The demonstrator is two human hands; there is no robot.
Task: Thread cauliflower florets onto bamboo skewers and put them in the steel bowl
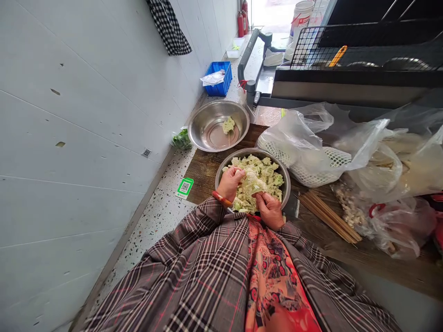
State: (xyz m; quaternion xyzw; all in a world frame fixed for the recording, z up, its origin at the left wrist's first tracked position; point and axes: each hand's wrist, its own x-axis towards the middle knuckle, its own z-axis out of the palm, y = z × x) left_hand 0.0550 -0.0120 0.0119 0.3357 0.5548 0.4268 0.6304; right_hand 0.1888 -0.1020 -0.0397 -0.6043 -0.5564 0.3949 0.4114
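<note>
Work in hand looks to be the close handling of one cauliflower piece (pixel 255 181), which the person has raised between both hands just above a steel bowl (pixel 287 186) heaped with loose florets (pixel 273 175). Left hand (pixel 229 183): fingers bent and drawn in narrow, thumb and fingertips pressed on the far-left side of the piece. Right hand (pixel 270 211): also nearly closed, its fingertips pinched at the near-right edge of the same piece — something thin and brownish shows there, but I cannot tell whether it is a stick or part of the vegetable. Beyond, a wider basin (pixel 192 131) holds a single floret (pixel 228 125) with what appears to be a thin stick below it, and a bundle of wooden sticks (pixel 330 216) lies on the worktop (pixel 202 168) to the right of the bowl, within easy reach. The next move, I judge, calls for a light, steady pinch — the florets look crumbly, so the left fingers should brace the piece while the right ones do the finer work.
</note>
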